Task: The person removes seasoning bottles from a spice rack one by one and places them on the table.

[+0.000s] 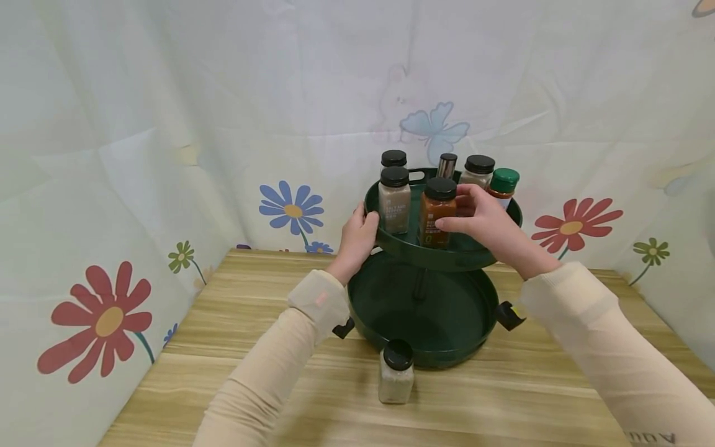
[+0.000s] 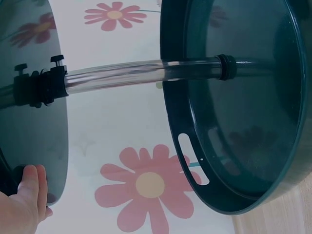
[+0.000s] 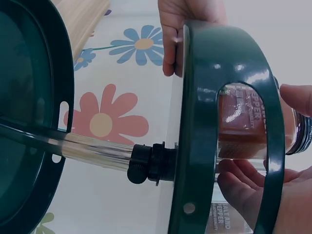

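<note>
My right hand holds a square spice jar of orange-red powder with a black lid, thumb on one side and fingers on the other. It is at the front of the upper tray of a dark green two-tier stand. In the right wrist view the red pepper jar shows through the tray's handle slot; whether its base touches the tray is unclear. My left hand grips the upper tray's left rim; its fingers reach underneath. Beside it stands a salt and pepper jar.
Behind are another black-lidded jar, a silver-and-black capped bottle, a further jar and a green-capped bottle. The lower tray holds the pole. A pale-filled jar stands on the wooden table in front.
</note>
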{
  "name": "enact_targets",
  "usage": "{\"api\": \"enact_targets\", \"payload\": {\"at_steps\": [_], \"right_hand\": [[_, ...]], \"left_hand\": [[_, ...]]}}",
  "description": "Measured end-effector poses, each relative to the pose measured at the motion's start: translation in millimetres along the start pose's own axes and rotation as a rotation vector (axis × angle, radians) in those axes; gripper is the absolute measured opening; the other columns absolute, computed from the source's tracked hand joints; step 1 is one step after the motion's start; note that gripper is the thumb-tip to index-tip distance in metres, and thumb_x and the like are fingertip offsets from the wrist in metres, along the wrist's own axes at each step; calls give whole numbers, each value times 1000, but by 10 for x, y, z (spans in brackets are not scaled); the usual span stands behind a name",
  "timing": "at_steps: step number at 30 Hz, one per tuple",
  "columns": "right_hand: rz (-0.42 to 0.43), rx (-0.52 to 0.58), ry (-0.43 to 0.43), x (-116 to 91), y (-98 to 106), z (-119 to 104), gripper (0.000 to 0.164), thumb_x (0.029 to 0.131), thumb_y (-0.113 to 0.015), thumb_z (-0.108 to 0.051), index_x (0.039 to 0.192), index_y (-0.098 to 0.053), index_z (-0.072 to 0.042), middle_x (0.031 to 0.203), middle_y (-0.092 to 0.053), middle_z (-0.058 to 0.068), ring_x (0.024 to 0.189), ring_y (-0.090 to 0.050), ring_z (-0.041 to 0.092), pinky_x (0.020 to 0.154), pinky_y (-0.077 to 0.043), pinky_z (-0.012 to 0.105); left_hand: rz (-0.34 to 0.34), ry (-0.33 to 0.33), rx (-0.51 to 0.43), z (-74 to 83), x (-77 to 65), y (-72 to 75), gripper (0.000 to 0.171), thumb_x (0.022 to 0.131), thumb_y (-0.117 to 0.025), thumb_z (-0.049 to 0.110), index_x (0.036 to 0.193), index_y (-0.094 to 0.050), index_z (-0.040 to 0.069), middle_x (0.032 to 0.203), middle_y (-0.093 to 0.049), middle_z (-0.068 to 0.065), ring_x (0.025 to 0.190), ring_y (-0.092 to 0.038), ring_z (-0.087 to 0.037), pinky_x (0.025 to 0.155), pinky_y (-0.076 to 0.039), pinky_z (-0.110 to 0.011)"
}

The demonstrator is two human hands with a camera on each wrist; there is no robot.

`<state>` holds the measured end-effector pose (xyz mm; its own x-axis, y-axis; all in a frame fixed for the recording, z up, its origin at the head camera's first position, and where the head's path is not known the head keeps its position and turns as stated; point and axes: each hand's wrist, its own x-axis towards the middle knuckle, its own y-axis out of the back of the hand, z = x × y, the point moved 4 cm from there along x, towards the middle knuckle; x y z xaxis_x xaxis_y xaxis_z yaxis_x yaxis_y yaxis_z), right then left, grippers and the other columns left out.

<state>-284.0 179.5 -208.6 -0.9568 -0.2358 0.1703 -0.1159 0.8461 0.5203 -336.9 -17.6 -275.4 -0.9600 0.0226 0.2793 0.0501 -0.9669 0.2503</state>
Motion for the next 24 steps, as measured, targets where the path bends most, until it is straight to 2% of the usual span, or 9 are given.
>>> {"api": "enact_targets", "payload": {"at_steps": [7,14,17,24], "right_hand": [[-31,-11,-4,70,-12,2,68,83,-63,-20,134,-25,1,127,-40,23,116,-39,35,100,-29,57],[-82,7,-19,138,-35,33,67,82,-64,-20,133,-26,1,128,-40,24,117,-39,36,101,-27,57],[-105,8,-13,163,-41,42,68,82,-63,-20,135,-25,1,129,-40,25,117,-38,37,102,-26,58],[-134,34,-4,210,-52,66,67,83,-63,-17,135,-26,-1,130,-40,24,117,-39,37,102,-26,57]], "left_hand": [[-9,8,2,-17,2,-4,54,91,-32,28,142,-25,10,140,-37,-8,119,-38,-17,102,-33,-39],[-17,4,-4,-11,-11,-4,54,91,-31,28,142,-25,11,138,-40,-8,111,-43,-21,97,-37,-40],[-20,6,-3,-13,-13,-3,55,91,-31,28,143,-22,11,140,-37,-8,113,-42,-20,99,-36,-40],[-29,9,-4,-26,-2,-6,57,91,-30,29,144,-17,11,146,-28,-6,128,-29,-15,106,-28,-39]]}}
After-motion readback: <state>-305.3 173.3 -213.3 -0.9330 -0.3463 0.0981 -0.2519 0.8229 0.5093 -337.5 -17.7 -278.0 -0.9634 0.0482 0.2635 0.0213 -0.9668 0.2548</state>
